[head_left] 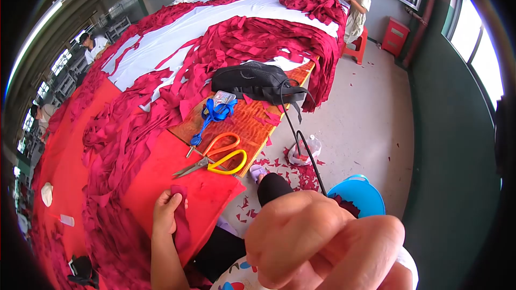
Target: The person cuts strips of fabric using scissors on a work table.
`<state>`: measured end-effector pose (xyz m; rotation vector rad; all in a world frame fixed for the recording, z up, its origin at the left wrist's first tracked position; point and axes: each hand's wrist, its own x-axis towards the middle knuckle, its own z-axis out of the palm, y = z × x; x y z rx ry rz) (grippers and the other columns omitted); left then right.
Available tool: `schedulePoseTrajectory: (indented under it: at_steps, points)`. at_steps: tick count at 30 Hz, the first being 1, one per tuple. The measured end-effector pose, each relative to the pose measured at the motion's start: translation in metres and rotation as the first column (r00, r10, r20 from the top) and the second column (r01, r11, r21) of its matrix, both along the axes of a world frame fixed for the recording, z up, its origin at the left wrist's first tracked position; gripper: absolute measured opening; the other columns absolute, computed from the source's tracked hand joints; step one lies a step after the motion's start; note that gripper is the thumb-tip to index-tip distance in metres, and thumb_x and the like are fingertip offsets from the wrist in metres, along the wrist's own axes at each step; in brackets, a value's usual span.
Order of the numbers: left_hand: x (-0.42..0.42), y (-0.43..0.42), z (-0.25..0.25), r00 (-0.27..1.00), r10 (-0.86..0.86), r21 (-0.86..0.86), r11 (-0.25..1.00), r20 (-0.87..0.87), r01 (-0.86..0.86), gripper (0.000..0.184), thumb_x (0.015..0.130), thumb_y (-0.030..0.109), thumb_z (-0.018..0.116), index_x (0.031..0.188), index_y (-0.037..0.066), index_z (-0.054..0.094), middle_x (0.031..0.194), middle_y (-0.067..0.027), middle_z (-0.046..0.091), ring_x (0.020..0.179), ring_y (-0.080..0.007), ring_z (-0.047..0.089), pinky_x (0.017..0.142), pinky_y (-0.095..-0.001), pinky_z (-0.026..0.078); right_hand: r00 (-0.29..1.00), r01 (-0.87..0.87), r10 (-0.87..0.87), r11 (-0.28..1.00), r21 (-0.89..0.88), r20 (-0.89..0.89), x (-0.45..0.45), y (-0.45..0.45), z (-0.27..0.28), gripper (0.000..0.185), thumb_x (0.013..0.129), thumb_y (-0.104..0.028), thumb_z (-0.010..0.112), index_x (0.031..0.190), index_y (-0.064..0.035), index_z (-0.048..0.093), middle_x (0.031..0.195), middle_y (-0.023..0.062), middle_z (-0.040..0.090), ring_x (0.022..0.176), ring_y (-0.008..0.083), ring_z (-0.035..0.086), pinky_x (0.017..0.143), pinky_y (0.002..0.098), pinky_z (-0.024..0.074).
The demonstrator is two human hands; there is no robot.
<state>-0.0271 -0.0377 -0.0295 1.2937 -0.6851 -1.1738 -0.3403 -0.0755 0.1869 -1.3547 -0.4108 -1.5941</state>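
Over the red-covered edge of the table, my left hand (165,213) pinches a dark red fabric strip (183,225) between thumb and fingers. The strip hangs down toward my lap. Very close to the camera is my right hand (322,241), its fingers curled in; whatever they hold, if anything, is hidden. Scissors (203,164) with one orange and one yellow handle lie just beyond my left hand, blades pointing left. Long heaps of dark red strips (126,147) cover the table to the left of the scissors.
A blue lanyard (217,110) with a badge and a black bag (250,80) lie on the wooden tabletop (244,126). A blue basin (382,204) and a plastic bag (307,150) stand on the floor among scraps. Several people sit around the table, one on a red stool (359,48).
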Motion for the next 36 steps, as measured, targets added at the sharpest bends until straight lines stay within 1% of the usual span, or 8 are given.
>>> schedulePoseTrajectory:
  at_steps: [4,6,7,11,18,23,29,36]
  points:
    - [-0.003,0.000,0.002,0.999,0.020,-0.009,1.000,0.033,-0.019,0.007,0.088,0.009,0.062,0.093,0.004,0.060,0.078,-0.0061,0.063,0.067,-0.0131,0.058,0.065,-0.0264,0.049,0.997,-0.080,0.080,0.990,-0.114,-0.008,0.002,-0.016,-0.017,0.025,0.085,-0.022,0.066,0.109,-0.0202,0.061,0.116,0.0067,0.048,0.085,0.0253,0.048,0.065,0.0379,0.0430]
    - [-0.002,0.001,0.001,0.999,0.036,-0.012,0.999,0.030,-0.036,0.006,0.088,0.009,0.062,0.092,0.004,0.060,0.078,-0.0062,0.063,0.067,-0.0133,0.058,0.065,-0.0265,0.049,0.951,0.206,-0.136,0.949,-0.239,0.278,0.031,-0.037,-0.061,0.009,0.081,-0.003,0.060,0.090,-0.0037,0.062,0.089,0.0078,0.059,0.075,0.0236,0.057,0.058,0.0309,0.0480]
    - [-0.002,0.000,0.000,0.999,0.043,-0.009,0.999,0.028,-0.043,0.006,0.088,0.009,0.062,0.092,0.004,0.060,0.078,-0.0063,0.063,0.067,-0.0134,0.059,0.065,-0.0266,0.049,0.971,0.112,-0.192,0.893,-0.435,-0.143,0.006,-0.056,-0.075,0.016,0.076,0.001,0.060,0.091,-0.0046,0.062,0.089,0.0075,0.059,0.077,0.0239,0.057,0.062,0.0341,0.0488]
    - [-0.004,-0.001,-0.002,0.998,0.059,-0.044,0.997,0.025,-0.057,0.005,0.088,0.008,0.062,0.090,0.005,0.059,0.078,-0.0062,0.063,0.065,-0.0132,0.058,0.063,-0.0263,0.049,0.372,0.539,-0.632,0.743,-0.397,-0.680,0.044,-0.110,-0.161,0.026,0.071,0.004,0.054,0.096,0.0034,0.060,0.099,0.0168,0.062,0.092,0.0328,0.061,0.083,0.0396,0.0485]
    - [-0.001,-0.001,-0.002,0.999,0.026,-0.078,0.997,0.021,-0.025,0.004,0.089,0.009,0.061,0.090,0.005,0.059,0.078,-0.0059,0.063,0.065,-0.0131,0.057,0.063,-0.0260,0.048,0.014,-0.015,-0.489,0.872,-0.489,-0.872,0.070,-0.161,-0.178,0.040,0.070,-0.006,0.059,0.108,0.0052,0.057,0.111,0.0193,0.057,0.110,0.0339,0.052,0.096,0.0391,0.0419]
    - [-0.001,0.000,-0.002,1.000,0.018,-0.084,0.996,0.019,-0.016,0.005,0.089,0.009,0.061,0.089,0.005,0.058,0.077,-0.0064,0.063,0.065,-0.0134,0.058,0.063,-0.0262,0.048,-0.034,-0.052,-0.619,0.785,-0.617,-0.785,0.078,-0.173,-0.181,0.040,0.072,-0.016,0.065,0.107,0.0009,0.059,0.105,0.0166,0.059,0.107,0.0327,0.055,0.090,0.0405,0.0448]
    - [-0.004,-0.001,0.001,0.999,0.042,-0.062,0.997,0.027,-0.041,0.005,0.088,0.009,0.061,0.089,0.005,0.058,0.077,-0.0068,0.062,0.065,-0.0136,0.057,0.063,-0.0263,0.048,-0.462,-0.218,-0.656,0.736,-0.640,-0.597,0.118,-0.151,-0.166,0.033,0.079,-0.021,0.064,0.109,-0.0066,0.067,0.116,0.0122,0.061,0.107,0.0287,0.059,0.078,0.0428,0.0500]
    - [-0.003,-0.001,0.000,0.998,0.060,-0.071,0.996,0.028,-0.058,0.006,0.088,0.010,0.062,0.091,0.005,0.060,0.077,-0.0062,0.063,0.064,-0.0133,0.058,0.062,-0.0260,0.049,-0.422,-0.224,-0.681,0.718,-0.659,-0.599,0.121,-0.154,-0.173,0.040,0.076,-0.018,0.066,0.110,0.0021,0.061,0.118,0.0209,0.055,0.104,0.0372,0.058,0.083,0.0407,0.0500]
